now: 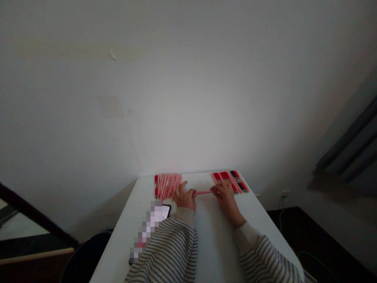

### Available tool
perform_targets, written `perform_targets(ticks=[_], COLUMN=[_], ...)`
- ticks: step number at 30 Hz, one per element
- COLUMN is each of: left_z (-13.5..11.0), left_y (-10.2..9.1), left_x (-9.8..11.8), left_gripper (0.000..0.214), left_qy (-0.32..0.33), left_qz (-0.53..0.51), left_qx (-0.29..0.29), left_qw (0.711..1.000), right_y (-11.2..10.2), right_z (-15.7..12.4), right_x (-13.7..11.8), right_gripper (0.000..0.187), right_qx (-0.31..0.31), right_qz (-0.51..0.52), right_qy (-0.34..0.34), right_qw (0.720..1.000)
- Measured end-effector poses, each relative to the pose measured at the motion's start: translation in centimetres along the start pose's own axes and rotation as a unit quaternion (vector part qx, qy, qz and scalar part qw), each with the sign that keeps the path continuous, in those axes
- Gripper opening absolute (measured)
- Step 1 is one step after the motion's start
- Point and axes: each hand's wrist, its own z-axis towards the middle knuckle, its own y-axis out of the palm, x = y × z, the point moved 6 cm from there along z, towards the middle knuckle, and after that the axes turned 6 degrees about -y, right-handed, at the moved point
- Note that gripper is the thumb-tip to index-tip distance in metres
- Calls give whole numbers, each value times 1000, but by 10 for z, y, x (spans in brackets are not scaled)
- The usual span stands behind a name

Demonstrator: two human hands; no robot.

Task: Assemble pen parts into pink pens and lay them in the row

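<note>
Between my two hands a slim pink pen lies level, above or on the white table. My left hand pinches its left end between thumb and finger, with other fingers spread toward a pile of pink pens. At the pen's right end, my right hand closes its fingertips on it. Just beyond that hand lies a group of pink pens with red and black parts, partly hidden by my fingers.
A phone with a lit screen, partly blurred out, lies left of my left forearm. The white table meets a pale wall at its far edge. A dark round object stands at the lower left, and a socket with a cord is at right.
</note>
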Motion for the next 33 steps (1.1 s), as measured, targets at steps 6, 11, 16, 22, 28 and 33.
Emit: perform_targets(ticks=[6, 11, 16, 22, 28, 33], left_z=[0, 0, -1, 0, -1, -2], left_y=[-2, -5, -7, -9, -10, -11], left_x=[1, 1, 1, 1, 3, 2], left_gripper=[13, 10, 12, 15, 10, 11], left_qy=[-6, -3, -4, -16, -4, 3], left_qz=[-5, -15, -13, -9, -18, -24], left_qx=[-9, 5, 21, 19, 20, 38], left_qw=[1000, 1000, 1000, 1000, 1000, 999], right_y=[0, 1, 2, 4, 4, 5], right_z=[-1, -1, -2, -5, -3, -4], right_x=[0, 0, 3, 5, 3, 3], right_gripper=[20, 23, 27, 24, 19, 24], right_qx=[2, -11, -20, -16, -29, -32], right_qz=[-21, -26, -13, -5, -39, -72], right_qy=[-5, 2, 21, 22, 14, 15], right_qw=[1000, 1000, 999, 1000, 999, 997])
